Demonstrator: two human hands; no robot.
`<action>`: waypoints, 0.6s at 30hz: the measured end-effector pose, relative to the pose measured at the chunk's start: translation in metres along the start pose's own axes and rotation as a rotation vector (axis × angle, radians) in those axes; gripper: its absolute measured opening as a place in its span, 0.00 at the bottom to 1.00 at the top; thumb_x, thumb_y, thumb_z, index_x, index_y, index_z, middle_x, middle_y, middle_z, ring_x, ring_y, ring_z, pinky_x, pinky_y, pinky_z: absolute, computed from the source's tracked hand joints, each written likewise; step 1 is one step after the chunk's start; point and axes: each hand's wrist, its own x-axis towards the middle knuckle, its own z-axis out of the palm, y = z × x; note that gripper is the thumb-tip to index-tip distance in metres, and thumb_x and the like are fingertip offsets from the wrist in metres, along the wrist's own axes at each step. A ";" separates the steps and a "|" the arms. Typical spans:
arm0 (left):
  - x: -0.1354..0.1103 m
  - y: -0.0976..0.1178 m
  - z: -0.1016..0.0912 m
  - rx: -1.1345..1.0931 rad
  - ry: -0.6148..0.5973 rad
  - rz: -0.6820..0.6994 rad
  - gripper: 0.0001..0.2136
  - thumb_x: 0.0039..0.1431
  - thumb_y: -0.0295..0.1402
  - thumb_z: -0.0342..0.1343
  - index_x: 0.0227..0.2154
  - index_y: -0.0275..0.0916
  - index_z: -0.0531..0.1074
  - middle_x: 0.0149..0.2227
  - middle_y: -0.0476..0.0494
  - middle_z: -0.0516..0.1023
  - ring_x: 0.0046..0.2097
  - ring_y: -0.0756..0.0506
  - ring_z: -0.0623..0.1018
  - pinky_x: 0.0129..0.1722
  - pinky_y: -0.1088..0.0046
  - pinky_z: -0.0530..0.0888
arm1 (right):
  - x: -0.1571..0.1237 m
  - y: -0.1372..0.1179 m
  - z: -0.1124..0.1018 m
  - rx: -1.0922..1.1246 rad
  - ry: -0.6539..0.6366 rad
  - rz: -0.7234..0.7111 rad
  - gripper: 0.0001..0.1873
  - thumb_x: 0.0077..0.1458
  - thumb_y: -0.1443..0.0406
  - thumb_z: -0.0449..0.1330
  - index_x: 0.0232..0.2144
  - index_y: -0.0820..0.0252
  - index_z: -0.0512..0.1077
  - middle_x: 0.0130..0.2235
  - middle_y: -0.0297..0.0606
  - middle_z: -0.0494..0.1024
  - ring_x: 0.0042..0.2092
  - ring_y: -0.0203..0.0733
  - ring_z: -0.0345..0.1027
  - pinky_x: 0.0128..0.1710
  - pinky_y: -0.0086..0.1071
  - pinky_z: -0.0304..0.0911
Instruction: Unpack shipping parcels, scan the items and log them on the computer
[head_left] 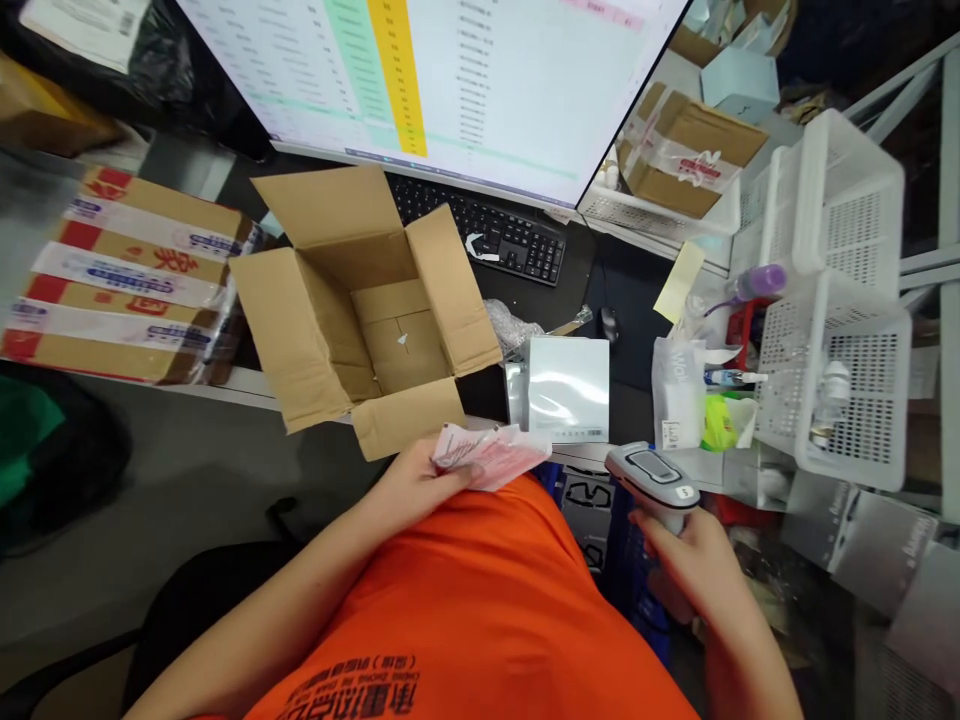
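My left hand [427, 480] is closed on a pink-and-white printed packet [495, 455], held flat just in front of my body. A grey barcode scanner [652, 475] is gripped by its handle in my right hand [682, 550], its head pointing up and left. Beyond the packet, an open cardboard box [405, 340] stands with its flaps spread; small white scraps lie on its bottom. Right of it is a shiny pale box [568, 390] with a barcode label on its lower edge, close to the packet.
Behind the open box are a keyboard [517, 245] and a monitor [465, 90] showing a spreadsheet. A mouse [609, 325] lies to the right. Taped cartons [135, 270] stand at left. White plastic baskets [832, 380] and a taped carton [682, 150] are at right.
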 end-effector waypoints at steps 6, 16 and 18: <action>0.000 -0.003 0.001 0.144 -0.210 0.169 0.12 0.64 0.42 0.57 0.38 0.39 0.80 0.44 0.40 0.83 0.47 0.41 0.81 0.51 0.66 0.76 | 0.011 0.009 0.008 0.027 -0.026 0.019 0.17 0.45 0.51 0.59 0.21 0.58 0.74 0.19 0.38 0.75 0.23 0.43 0.68 0.25 0.33 0.60; 0.077 -0.020 0.029 0.244 -0.264 0.142 0.27 0.52 0.33 0.65 0.58 0.38 0.76 0.71 0.38 0.62 0.68 0.33 0.67 0.68 0.59 0.64 | 0.069 0.030 0.026 0.642 0.154 0.030 0.31 0.38 0.51 0.72 0.43 0.64 0.80 0.35 0.45 0.84 0.23 0.37 0.65 0.23 0.32 0.62; 0.091 -0.024 0.039 0.282 -0.291 0.201 0.23 0.51 0.32 0.65 0.52 0.37 0.79 0.74 0.39 0.56 0.68 0.33 0.68 0.66 0.61 0.66 | 0.096 0.024 0.036 0.819 0.153 0.023 0.34 0.33 0.52 0.74 0.43 0.62 0.78 0.38 0.45 0.84 0.22 0.34 0.63 0.21 0.32 0.60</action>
